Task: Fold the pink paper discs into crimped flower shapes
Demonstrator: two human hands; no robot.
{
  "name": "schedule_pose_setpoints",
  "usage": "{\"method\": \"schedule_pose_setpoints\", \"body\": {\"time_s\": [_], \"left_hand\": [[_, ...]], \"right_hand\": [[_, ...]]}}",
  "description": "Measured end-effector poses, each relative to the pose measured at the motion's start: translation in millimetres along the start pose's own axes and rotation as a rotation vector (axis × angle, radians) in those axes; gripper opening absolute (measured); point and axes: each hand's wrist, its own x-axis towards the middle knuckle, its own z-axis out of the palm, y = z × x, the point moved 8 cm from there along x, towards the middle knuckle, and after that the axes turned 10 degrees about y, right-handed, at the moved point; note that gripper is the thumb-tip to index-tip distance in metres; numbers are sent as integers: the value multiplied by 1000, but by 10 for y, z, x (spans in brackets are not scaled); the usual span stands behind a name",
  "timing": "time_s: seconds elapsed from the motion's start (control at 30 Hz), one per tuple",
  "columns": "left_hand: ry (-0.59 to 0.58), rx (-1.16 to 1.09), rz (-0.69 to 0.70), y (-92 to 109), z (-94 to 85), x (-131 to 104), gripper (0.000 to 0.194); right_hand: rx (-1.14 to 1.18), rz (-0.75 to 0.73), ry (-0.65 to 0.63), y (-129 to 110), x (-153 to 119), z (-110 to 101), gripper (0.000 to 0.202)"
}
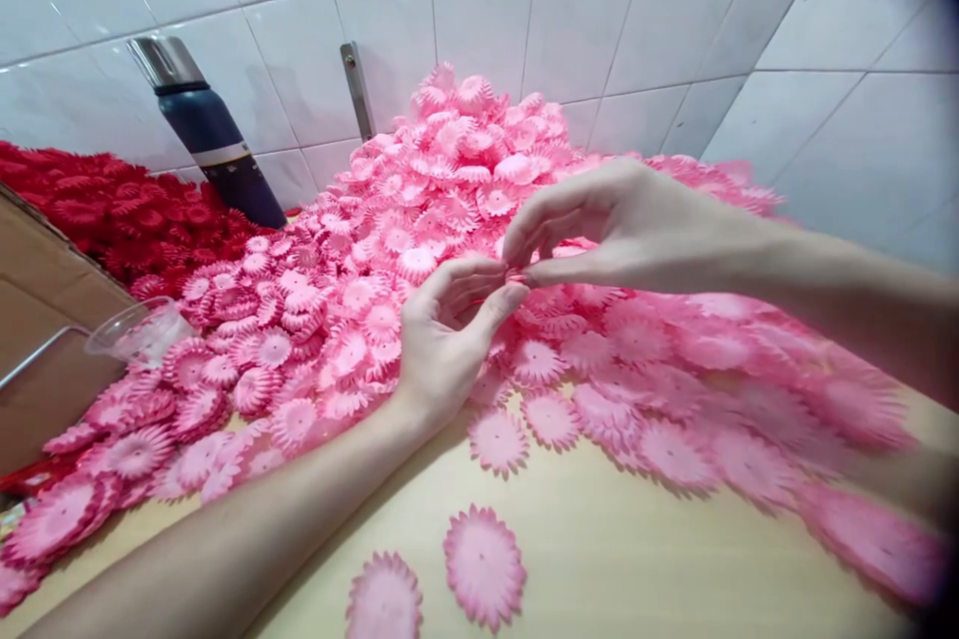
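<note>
My left hand (457,334) and my right hand (591,230) meet at the fingertips in the middle of the view, in front of a large heap of pink petal discs (450,170). Thumbs and fingers of both hands pinch a small pinkish piece (515,277) between them; most of it is hidden by the fingers. Beneath the hands lie loose scalloped pink discs (498,441) on the pale tabletop (599,559). Another pink disc (484,567) rests flat nearer the front edge of the view.
A dark blue bottle (217,145) with a steel cap leans at the back left beside red petal discs (112,210). A clear plastic cup (142,331) and a cardboard box (52,319) are at the left. White tiles (486,10) rise behind, with a metal bracket (357,90).
</note>
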Motion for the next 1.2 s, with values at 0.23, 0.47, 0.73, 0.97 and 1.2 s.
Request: {"method": "schedule_pose_setpoints", "body": {"time_s": [0.23,0.47,0.73,0.97,1.2], "left_hand": [[-79,29,-16,-10,53,-39,32],[-156,97,-49,-33,82,-111,35],[-112,190,-58,-32,37,-96,23],[-186,160,-141,-96,69,-101,20],[-178,28,-324,-166,109,-101,28]], "right_hand": [[276,386,416,380,-564,-115,14],[519,365,289,356,-659,86,6],[534,409,295,341,-685,70,7],[579,490,282,418,-701,113,13],[617,528,249,446,-726,126,18]]}}
